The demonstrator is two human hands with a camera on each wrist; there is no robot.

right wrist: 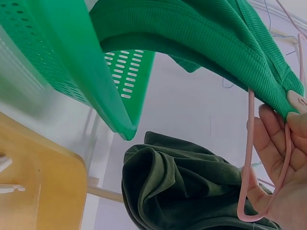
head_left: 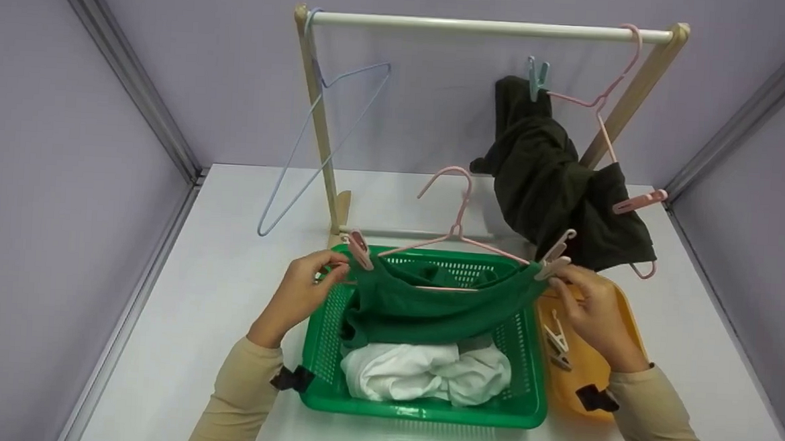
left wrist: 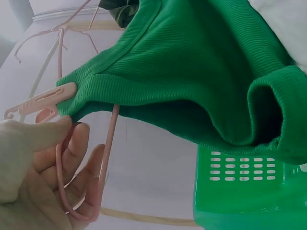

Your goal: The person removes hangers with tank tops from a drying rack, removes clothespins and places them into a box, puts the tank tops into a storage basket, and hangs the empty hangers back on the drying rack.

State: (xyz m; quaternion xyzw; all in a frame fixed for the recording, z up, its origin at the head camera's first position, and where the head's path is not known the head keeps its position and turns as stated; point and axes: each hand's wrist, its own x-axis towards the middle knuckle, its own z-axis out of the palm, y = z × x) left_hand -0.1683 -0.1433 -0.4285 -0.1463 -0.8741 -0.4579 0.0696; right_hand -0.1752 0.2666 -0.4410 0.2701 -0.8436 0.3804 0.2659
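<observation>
A green ribbed garment [head_left: 441, 314] hangs from a pink clothes hanger [head_left: 457, 232], above a green basket. A pink clothespin [head_left: 359, 249] clips its left end, and a pale pink clothespin [head_left: 554, 259] its right end. My left hand [head_left: 303, 290] pinches the hanger's left end beside the garment's edge; in the left wrist view its fingers [left wrist: 76, 148] lie behind the wire loop. At the opposite end, my right hand [head_left: 589, 308] holds the hanger, its thumb against the cloth in the right wrist view. The hanger's hook points up, free of the rack.
White cloth [head_left: 425, 373] lies in the green basket [head_left: 423, 413]. An orange tray [head_left: 582, 385] at right holds loose clothespins [head_left: 557, 340]. Behind, a rack's rail [head_left: 490, 28] carries a blue hanger [head_left: 352, 158] and another pink hanger with a dark green garment [head_left: 550, 168] clipped on.
</observation>
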